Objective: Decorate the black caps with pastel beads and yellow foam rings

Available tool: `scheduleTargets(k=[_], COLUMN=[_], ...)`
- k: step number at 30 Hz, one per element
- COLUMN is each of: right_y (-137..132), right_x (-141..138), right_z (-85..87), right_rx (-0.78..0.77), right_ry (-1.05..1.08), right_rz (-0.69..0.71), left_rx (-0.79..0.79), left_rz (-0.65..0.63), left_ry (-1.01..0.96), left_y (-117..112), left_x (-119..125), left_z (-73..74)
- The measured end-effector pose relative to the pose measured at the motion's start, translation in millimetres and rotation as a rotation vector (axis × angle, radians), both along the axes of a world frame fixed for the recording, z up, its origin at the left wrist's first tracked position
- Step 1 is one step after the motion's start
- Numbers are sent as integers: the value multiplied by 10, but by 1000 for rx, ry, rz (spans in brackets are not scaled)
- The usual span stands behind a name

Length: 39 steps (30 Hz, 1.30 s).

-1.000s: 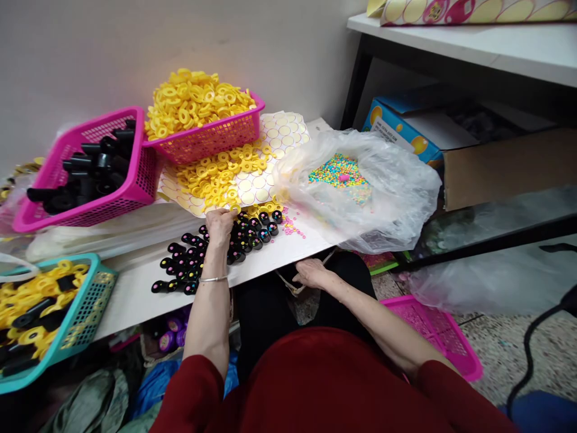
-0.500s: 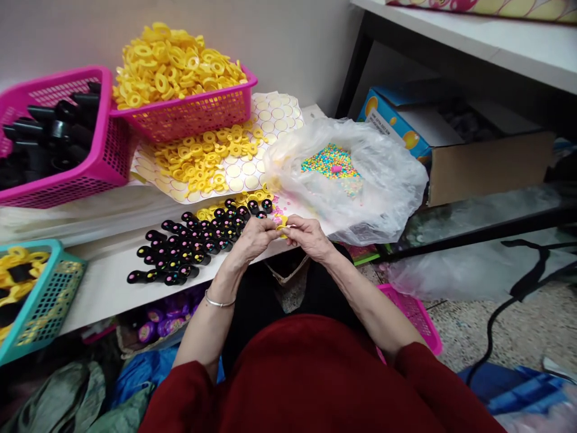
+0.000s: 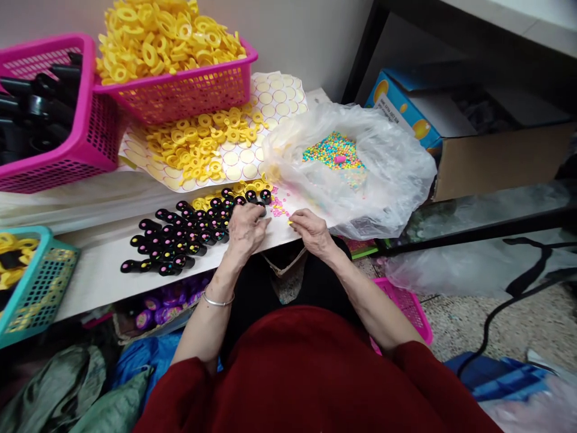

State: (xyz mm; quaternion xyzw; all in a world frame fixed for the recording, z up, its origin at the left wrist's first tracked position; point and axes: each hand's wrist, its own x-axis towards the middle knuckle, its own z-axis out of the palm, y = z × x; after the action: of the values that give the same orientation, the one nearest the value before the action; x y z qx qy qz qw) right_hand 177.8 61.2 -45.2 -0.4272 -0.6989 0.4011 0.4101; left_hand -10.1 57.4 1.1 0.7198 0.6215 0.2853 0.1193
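My left hand [image 3: 246, 230] is at the near right end of a group of black tubes [image 3: 180, 233]. Its fingers are bent but apart from the thumb, with the fingertips at a standing black tube, partly hidden. Many tubes have pink or yellow dots at their tops. My right hand [image 3: 312, 231] pinches a small yellow plastic piece [image 3: 290, 223] between thumb and fingertips; only its edge shows. Tiny pink pieces [image 3: 279, 207] lie scattered on the white tabletop [image 3: 101, 276] between the hands.
Pink baskets hold yellow ring pieces [image 3: 157, 39] and black tubes [image 3: 40, 108]. Loose yellow pieces [image 3: 193, 144] lie on a sticker sheet [image 3: 282, 99]. A plastic bag [image 3: 396, 174] holds coloured beads [image 3: 333, 150]. A teal basket [image 3: 49, 282] stands left, an open carton [image 3: 500, 165] right.
My hands have parted. The left has moved left to the black tubes, letting go of the yellow piece. The right keeps the piece, a little further right. The view has shifted slightly.
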Motion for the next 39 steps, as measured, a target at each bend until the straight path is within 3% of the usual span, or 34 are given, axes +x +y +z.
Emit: scheduleTargets(k=[3, 6, 10, 15, 20, 23, 28, 32, 35, 39], right_y=[126, 201, 208, 192, 190, 172, 165, 200, 205, 129], right_x=[164, 303, 410, 484, 499, 461, 392, 409, 447, 345], right_z=[-91, -95, -28, -37, -66, 6, 219, 290, 262, 241], right_rx=[192, 286, 323, 263, 227, 207, 205, 223, 254, 299], right_ry=[-379, -649, -819, -736, -579, -655, -890, -958, -850, -510], right_rz=[54, 116, 166, 143, 28, 6, 203, 238, 219, 140], left_rx=[73, 31, 8, 20, -4, -41, -30, -18, -41, -123], left_rz=[132, 111, 79, 50, -37, -86, -71, -23, 71, 156], left_ry=[229, 337, 363, 296, 193, 139, 39, -107, -307, -697], left_y=[107, 206, 269, 178, -33, -111, -126, -138, -159, -183], left_x=[-6, 14, 31, 68, 179, 223, 196, 196, 246, 304], left_z=[6, -35, -87, -11, 22, -74, -290, -402, -477, -584])
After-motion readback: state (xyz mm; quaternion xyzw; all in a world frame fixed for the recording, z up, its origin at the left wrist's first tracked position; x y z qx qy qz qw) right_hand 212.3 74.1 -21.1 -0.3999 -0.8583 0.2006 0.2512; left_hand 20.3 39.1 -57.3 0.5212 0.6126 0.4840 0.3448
